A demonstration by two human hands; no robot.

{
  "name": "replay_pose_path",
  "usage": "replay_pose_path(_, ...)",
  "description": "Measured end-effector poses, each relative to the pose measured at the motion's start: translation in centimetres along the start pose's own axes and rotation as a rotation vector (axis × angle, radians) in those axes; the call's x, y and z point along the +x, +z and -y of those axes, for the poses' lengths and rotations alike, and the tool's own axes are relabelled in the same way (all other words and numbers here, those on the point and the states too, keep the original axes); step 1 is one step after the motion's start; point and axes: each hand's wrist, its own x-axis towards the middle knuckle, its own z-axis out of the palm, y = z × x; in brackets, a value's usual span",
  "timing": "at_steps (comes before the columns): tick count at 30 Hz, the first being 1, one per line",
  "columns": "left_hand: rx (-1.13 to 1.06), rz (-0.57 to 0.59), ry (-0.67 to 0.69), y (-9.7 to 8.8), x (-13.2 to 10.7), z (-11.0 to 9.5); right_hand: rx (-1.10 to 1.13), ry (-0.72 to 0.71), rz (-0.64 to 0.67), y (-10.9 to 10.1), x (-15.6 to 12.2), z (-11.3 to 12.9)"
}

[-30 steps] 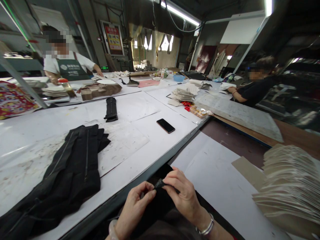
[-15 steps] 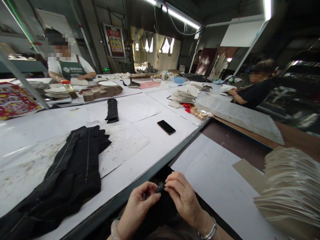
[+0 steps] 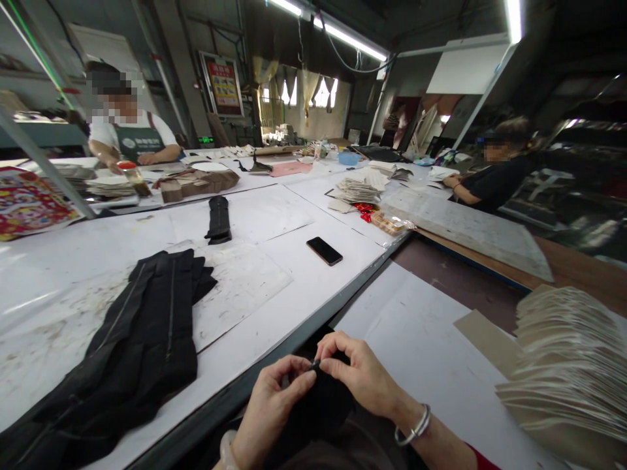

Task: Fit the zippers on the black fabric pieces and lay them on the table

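Note:
My left hand (image 3: 279, 393) and my right hand (image 3: 361, 373) meet just in front of me, near the table edge. Between their fingertips they pinch a small bunched bit of a black fabric piece (image 3: 321, 406), which hangs down over my lap. Most of that fabric lies in shadow, and my fingers hide the pinched part. To the left, a heap of black zippered fabric pieces (image 3: 169, 294) is spread along the white table. Beyond it lies a smaller black zippered strip (image 3: 219, 219).
A phone (image 3: 324, 250) lies on the white table (image 3: 255, 287). Fanned beige sheets (image 3: 571, 365) stand at the right, and a paper stack (image 3: 355, 190) lies farther back. One co-worker (image 3: 142, 138) is across the table at left, another (image 3: 502, 173) at right.
My right hand has turned and its fingers have closed in tighter against my left fingertips. Less of the dark fabric shows between them. The whole view has shifted slightly.

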Motion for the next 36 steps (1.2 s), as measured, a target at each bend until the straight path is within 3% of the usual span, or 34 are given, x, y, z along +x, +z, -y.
replay_pose_path(10, -0.199, 0.097, -0.177, -0.3, -0.1, -1.0, 0.363, 0.234, 0.076, 0.2, 0.7, 0.5)
replay_pose_path(14, -0.203, 0.099, -0.178, -0.5, -0.1, -1.3, 0.454, 0.285, 0.107, 0.6, 1.0, 0.8)
replay_pose_path(17, -0.192, 0.078, -0.146, -0.8, -0.1, -1.3, 0.463, 0.263, 0.052, 0.9, 1.1, 1.0)
replay_pose_path(20, -0.156, 0.04, -0.116, -1.5, -0.1, -1.6, 0.337, 0.161, -0.067, 1.2, 0.8, 1.0)
replay_pose_path(25, 0.018, -0.001, -0.022, -2.8, -0.5, -3.6, 0.188, 0.015, -0.217, 2.7, -0.7, 0.8)
replay_pose_path(30, 0.082, -0.013, -0.014, -3.4, -1.2, -5.1, 0.191, 0.038, -0.288, 4.6, -1.7, 0.7)
replay_pose_path(36, 0.035, 0.057, -0.1, -3.7, -1.9, -5.4, 0.288, 0.103, -0.279, 5.1, -1.6, 1.2)
